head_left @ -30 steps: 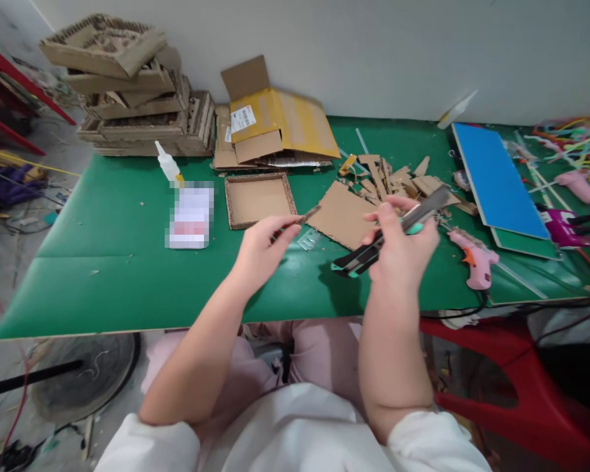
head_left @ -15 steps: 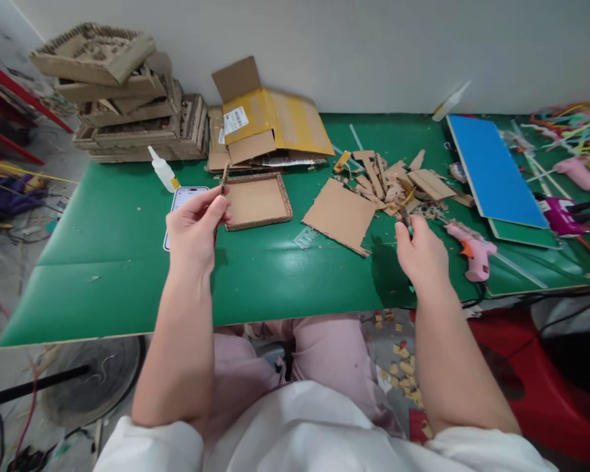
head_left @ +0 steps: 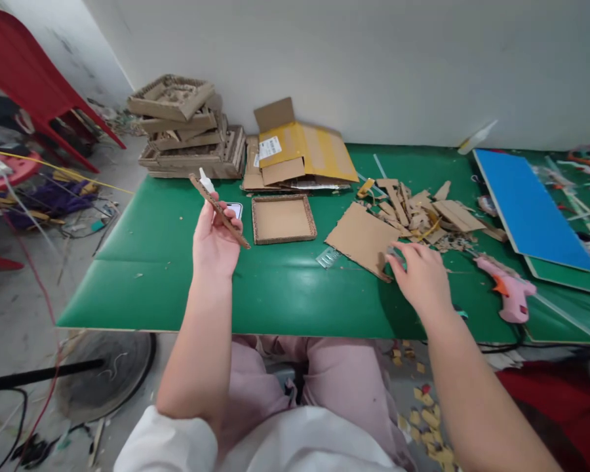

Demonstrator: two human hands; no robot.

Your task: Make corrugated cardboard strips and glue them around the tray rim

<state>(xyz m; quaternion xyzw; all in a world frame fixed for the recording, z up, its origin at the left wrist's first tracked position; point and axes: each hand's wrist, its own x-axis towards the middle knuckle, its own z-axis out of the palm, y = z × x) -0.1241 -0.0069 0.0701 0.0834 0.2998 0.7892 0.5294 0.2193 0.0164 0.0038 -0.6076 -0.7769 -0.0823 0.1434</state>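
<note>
Since the earlier frame, the left hand [head_left: 215, 241] has lifted its cardboard strip [head_left: 219, 211] clear of the desk [head_left: 275, 288], and the right hand [head_left: 420, 278] has dropped the cutter and come down onto the mat. Left fingers pinch the strip, which slants from upper left to lower right, left of centre frame. Behind it stand a glue bottle [head_left: 206, 181] and a phone [head_left: 235, 209]. Right fingers are spread loosely and hold nothing; they rest at the lower corner of a cardboard sheet [head_left: 361, 237]. A shallow tray [head_left: 284, 219] lies at centre, scraps [head_left: 417, 210] further right, and a pink glue gun [head_left: 507, 294] near the right edge.
</note>
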